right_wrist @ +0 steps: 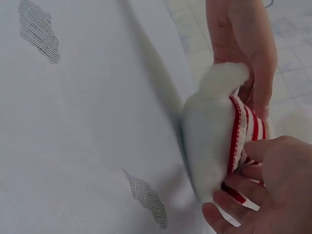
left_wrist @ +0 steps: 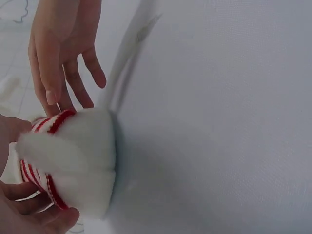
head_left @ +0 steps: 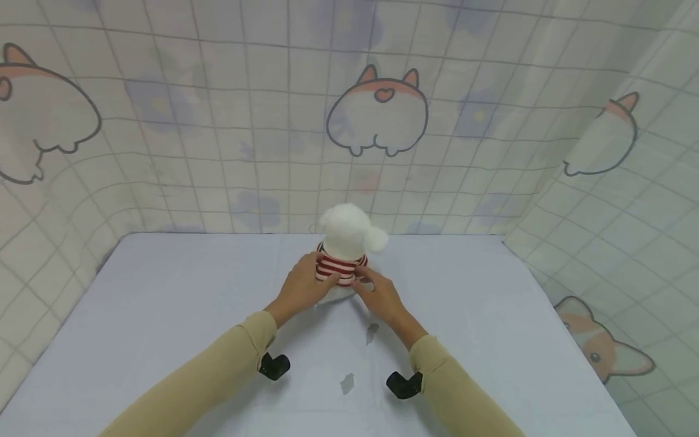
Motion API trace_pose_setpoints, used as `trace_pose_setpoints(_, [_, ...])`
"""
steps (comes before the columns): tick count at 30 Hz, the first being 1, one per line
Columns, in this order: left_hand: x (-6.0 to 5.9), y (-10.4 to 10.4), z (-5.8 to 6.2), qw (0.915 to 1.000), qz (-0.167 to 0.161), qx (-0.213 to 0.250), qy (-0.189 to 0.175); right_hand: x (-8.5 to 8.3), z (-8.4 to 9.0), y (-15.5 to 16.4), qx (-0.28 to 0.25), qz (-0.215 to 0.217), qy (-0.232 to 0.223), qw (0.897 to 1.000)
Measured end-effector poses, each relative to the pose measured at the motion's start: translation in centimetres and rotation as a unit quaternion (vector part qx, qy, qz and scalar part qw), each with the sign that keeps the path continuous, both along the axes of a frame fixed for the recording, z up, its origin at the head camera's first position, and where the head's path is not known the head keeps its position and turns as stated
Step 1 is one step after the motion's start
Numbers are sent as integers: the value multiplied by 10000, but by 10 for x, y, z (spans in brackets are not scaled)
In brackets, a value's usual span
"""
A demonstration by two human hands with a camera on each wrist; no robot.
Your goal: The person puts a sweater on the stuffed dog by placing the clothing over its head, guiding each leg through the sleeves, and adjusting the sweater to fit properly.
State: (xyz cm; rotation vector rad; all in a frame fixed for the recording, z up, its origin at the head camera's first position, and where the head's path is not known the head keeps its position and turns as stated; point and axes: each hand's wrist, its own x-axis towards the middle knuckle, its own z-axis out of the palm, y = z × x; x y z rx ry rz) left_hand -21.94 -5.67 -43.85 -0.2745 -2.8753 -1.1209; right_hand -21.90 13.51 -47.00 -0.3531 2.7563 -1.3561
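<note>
Two tan sleeves (head_left: 218,370) reach over the counter (head_left: 164,315) to a white stuffed toy (head_left: 349,233) standing near its far edge, where the left hand (head_left: 303,285) and right hand (head_left: 379,294) curl their fingers (right_wrist: 243,195) around its red-striped shirt (head_left: 338,267), before a cartoon-printed curtain (head_left: 377,115).

We seem to sit in a small staged recording booth: a desk (head_left: 164,315) under a pale sheet, closed in on three sides by a curtain (head_left: 218,121) printed with cartoon corgis.
</note>
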Motion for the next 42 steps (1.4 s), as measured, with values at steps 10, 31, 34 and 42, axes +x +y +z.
trace_pose_setpoints(10, [-11, 5, -2, 9979, 199, -611, 62, 7, -3, 6, -179, 552, 286, 9979])
trace_pose_setpoints(31, [-25, -14, 6, 9702, -1332, 1177, -1648, -13, 14, 59, -1259, 76, -1287, 9836])
trace_pose_setpoints(34, [-23, -17, 8, 9490, -1785, 1635, -2018, -13, 18, 62, -1545, 773, -1921, 9661])
trace_pose_setpoints(42, [-18, -23, 11, 9129, -2288, 2314, -2464, -7, 15, 51, -2063, 1674, -2498, 9311])
